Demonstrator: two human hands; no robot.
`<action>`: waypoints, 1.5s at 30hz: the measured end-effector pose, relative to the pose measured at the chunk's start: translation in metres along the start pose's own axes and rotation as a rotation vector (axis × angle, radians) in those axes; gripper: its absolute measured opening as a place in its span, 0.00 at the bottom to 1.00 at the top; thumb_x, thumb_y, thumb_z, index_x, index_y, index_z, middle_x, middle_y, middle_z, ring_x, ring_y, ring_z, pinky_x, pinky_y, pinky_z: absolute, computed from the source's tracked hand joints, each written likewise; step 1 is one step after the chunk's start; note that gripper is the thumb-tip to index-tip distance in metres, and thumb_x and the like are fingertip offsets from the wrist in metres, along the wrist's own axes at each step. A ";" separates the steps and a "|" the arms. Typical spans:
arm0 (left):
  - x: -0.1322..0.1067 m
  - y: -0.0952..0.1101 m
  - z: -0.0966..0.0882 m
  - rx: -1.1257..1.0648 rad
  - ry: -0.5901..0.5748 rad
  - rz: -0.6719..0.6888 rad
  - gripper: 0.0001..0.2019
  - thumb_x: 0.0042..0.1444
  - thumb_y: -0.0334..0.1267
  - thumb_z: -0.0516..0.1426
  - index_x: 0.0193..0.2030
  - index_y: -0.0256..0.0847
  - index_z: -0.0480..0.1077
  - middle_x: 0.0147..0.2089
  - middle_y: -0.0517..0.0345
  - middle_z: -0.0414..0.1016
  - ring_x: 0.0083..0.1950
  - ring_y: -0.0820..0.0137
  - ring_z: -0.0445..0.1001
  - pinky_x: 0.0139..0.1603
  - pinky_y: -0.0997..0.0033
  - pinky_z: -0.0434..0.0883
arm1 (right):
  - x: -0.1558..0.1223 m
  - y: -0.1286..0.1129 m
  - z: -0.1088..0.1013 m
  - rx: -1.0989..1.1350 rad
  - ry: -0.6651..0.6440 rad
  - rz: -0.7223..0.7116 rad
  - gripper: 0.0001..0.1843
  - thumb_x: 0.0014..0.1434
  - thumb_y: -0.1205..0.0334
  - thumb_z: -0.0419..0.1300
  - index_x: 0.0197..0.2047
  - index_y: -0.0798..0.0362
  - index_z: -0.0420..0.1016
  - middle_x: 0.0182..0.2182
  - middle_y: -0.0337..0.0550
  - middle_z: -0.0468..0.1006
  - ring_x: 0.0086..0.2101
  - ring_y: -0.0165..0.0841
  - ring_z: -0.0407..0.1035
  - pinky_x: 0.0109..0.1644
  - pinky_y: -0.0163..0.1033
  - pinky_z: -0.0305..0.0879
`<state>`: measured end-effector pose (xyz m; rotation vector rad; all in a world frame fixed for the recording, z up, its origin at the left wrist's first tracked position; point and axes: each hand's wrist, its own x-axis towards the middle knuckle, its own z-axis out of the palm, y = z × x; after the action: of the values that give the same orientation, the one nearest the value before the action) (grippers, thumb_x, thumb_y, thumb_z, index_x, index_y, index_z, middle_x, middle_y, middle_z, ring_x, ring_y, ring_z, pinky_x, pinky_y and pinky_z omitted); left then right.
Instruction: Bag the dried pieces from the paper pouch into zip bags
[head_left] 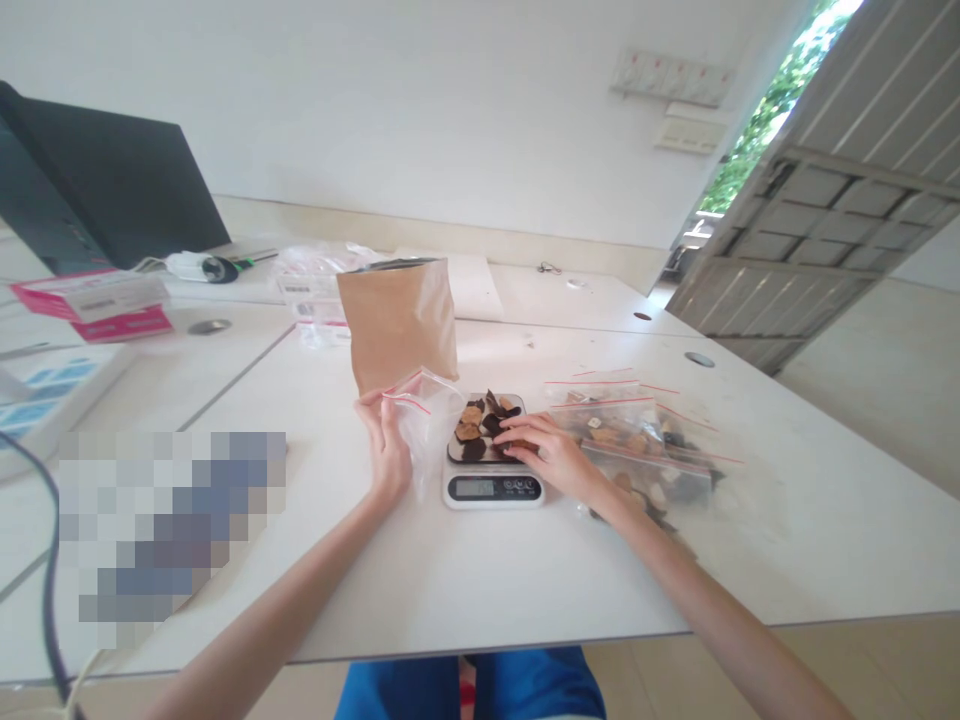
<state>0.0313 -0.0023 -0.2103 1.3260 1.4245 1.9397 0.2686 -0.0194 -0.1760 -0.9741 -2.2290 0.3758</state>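
Observation:
A small white kitchen scale (491, 487) sits on the white table (465, 580) in front of me, its platform piled with dark and tan dried pieces (484, 420). My left hand (386, 445) holds up an empty clear zip bag (424, 415) with a red seal line, just left of the scale. My right hand (547, 450) rests over the right side of the platform, fingers curled on the dried pieces. A brown paper pouch (397, 325) stands upright right behind the scale.
Several filled clear zip bags (645, 445) lie to the right of the scale. At the far left are a dark monitor (97, 190), pink and white boxes (97, 305) and more clear bags (315, 285). A metal gate (832, 200) stands open at the right.

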 end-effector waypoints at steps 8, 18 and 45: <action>-0.006 0.009 0.001 -0.024 0.000 -0.047 0.18 0.62 0.56 0.44 0.47 0.44 0.58 0.49 0.52 0.65 0.53 0.64 0.68 0.57 0.60 0.64 | 0.042 -0.023 -0.022 0.402 0.187 0.287 0.11 0.60 0.54 0.59 0.41 0.50 0.77 0.38 0.43 0.78 0.36 0.32 0.71 0.41 0.39 0.67; -0.009 0.017 0.000 -0.007 -0.027 0.112 0.22 0.61 0.61 0.42 0.46 0.43 0.55 0.51 0.47 0.68 0.53 0.63 0.73 0.54 0.61 0.69 | 0.096 -0.087 -0.042 0.841 -0.171 0.467 0.10 0.56 0.57 0.61 0.34 0.56 0.78 0.24 0.36 0.75 0.21 0.22 0.63 0.21 0.28 0.57; 0.006 0.024 -0.002 -0.127 0.214 -0.067 0.12 0.63 0.52 0.45 0.44 0.47 0.55 0.48 0.54 0.68 0.52 0.66 0.70 0.57 0.60 0.65 | 0.053 -0.032 0.037 -0.153 -0.197 0.197 0.29 0.63 0.48 0.52 0.61 0.57 0.61 0.64 0.62 0.57 0.65 0.48 0.49 0.65 0.55 0.51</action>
<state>0.0317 -0.0079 -0.1865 1.0277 1.3943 2.1404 0.2002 -0.0020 -0.1629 -1.2940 -2.3723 0.4085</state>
